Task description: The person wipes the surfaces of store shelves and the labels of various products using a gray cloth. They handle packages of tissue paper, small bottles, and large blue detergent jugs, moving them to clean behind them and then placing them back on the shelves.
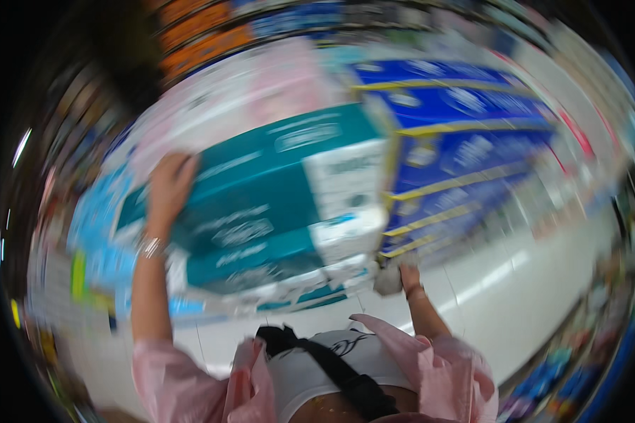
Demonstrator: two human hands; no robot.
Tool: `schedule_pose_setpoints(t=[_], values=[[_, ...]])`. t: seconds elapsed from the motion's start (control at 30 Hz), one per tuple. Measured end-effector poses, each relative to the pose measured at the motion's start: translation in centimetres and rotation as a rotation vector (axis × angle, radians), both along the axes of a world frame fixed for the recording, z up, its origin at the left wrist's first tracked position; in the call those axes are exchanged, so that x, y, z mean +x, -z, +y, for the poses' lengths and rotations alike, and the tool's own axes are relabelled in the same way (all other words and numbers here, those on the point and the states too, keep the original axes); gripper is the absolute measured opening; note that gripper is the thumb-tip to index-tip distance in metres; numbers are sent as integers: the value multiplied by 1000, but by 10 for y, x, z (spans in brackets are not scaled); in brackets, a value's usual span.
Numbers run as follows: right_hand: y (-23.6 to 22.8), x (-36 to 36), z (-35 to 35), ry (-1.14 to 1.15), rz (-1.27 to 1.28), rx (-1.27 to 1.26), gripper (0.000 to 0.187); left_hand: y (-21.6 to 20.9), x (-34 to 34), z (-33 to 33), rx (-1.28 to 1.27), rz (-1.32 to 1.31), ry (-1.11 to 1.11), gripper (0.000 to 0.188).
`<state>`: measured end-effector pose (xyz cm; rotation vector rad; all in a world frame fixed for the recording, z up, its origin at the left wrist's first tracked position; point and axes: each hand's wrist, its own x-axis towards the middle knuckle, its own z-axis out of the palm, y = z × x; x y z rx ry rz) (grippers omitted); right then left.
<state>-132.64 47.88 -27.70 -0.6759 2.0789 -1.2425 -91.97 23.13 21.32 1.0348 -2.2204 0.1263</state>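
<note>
A person holds a big teal pack [261, 211] up in the middle of the frame. It is lifted off the floor and is not on any shelf that I can see. So the lifting part looks done, and the putting down is still left.

The left hand [169, 185] lies flat on the left side of the pack, with its fingers spread and pressing on it. The right hand [401, 276] is under the lower right corner of the pack. Its fingers are curled around something white there, but the blur hides whether that is the pack's corner or something else.

Blue packs [458, 141] are stacked close by on the right, and the teal pack's right edge nearly touches them. A pink pack [261, 84] sits just behind it, at the top. More light blue packs [95, 225] crowd the left side.

The white floor [515, 282] at the lower right is the open room. The pack could swing that way. On the left and top there is very little space.
</note>
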Motion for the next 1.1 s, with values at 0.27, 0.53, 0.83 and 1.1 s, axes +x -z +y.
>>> schedule_pose_setpoints(t=[0.27, 0.53, 0.83, 1.1], values=[[-37, 74, 28, -920, 516, 339, 36, 47, 28, 52, -467, 157, 79, 43], [-64, 201, 4, -1331, 369, 498, 37, 266, 275, 258, 197, 68, -515, 42], [-78, 362, -17, -1642, 422, 570, 38, 409, 401, 568, 1441, 96, -1490, 46], [-94, 507, -37, -2074, 543, 544, 40, 460, 411, 618, 1197, 424, -1520, 44]])
